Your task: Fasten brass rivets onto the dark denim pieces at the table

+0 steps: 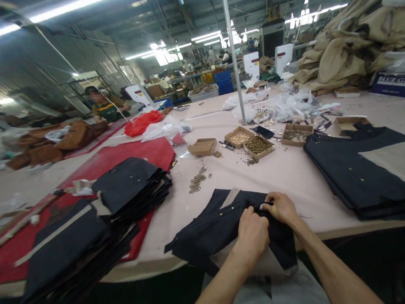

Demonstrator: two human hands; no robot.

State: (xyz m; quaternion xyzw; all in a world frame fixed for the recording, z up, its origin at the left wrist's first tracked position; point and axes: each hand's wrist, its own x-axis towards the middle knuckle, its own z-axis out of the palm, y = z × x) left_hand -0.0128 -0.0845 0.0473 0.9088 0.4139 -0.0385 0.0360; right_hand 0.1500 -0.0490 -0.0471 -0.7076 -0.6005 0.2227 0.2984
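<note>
Left hand (254, 230) and right hand (281, 208) both pinch a dark fabric panel (202, 230) at the near edge of the bench (179, 208). Cardboard boxes (266, 151) of metal fittings (257, 144) stand beyond; dark fabric stacks (346, 170) lie either side.

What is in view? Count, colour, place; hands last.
Worked cloth: one, dark and beige, front centre
Cloth stacks: three, dark, two left, one right
Sheet: one, red, table left
Table: one, pinkish, across middle
Small trays: five, brown, middle
Rings: many, brassy, before trays
Bag: one, red, beyond sheet
Plastic bags: several, clear, beyond trays
Bundle: one, brown, far left
Heap: one, tan, right rear
Carton: one, blue, far right
Pole: one, grey, beyond trays
Machines: three, white, background
Co-worker: one clearly, green top, left rear
Lights: several, white, overhead
Left hand: one, on worked cloth
Right hand: one, on worked cloth
</note>
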